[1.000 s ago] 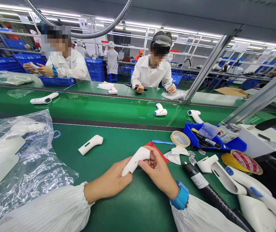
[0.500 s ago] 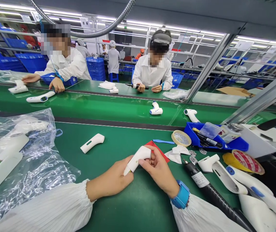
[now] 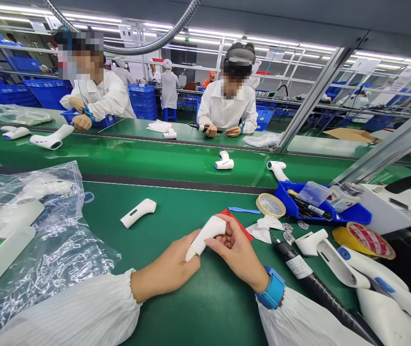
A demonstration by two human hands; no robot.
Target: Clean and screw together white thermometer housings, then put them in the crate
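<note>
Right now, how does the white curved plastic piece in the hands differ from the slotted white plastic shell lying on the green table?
The white curved plastic piece is held by the left hand and right hand; the slotted white plastic shell lies untouched on the green table. The piece shows no slot on its visible side; the shell shows a long one. Both are white and bent.

White plastic casing point(image 3: 205, 235), gripped at both ends
Smooth and bent, it is held slanted over the green table point(image 3: 223, 312), its wider end turned toward the far right.
</note>
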